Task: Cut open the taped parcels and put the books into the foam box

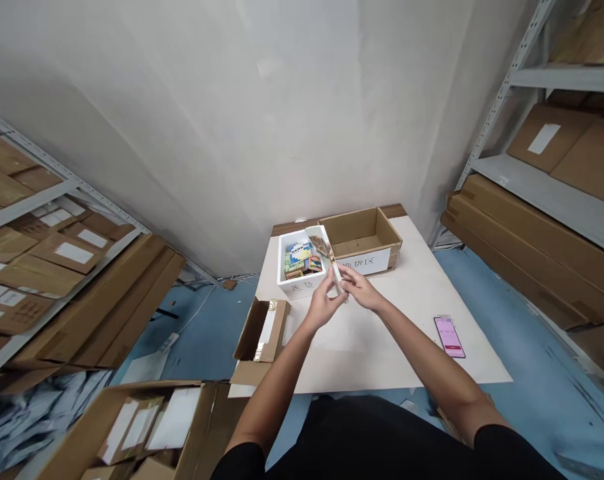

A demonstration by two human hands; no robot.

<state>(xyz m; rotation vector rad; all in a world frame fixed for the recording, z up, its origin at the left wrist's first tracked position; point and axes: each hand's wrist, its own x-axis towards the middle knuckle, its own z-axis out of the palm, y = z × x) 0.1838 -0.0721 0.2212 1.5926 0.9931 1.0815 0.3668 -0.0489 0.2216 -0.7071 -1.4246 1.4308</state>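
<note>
Over the table, my left hand (pixel 324 305) and my right hand (pixel 359 289) both grip the lower end of a thin, flat item with a pale edge and a brown printed face (pixel 320 244). It is tilted nearly on edge, and whether it is a book or a slim box I cannot tell. Behind and left of my hands stands a white bin (pixel 302 288) with handwriting on its front. Several colourful printed packs (pixel 299 253) lie in it, partly covered by the held item. Just beyond my right hand is a brown cardboard bin (pixel 395 255) with a white handwritten label.
A small opened carton (pixel 272 333) sits at the left edge of the white table (pixel 382 353). A phone (pixel 450 337) with a pink screen lies at the right. Below left, a large carton (pixel 202 427) holds boxes. Shelves (pixel 67 193) of cartons flank both sides.
</note>
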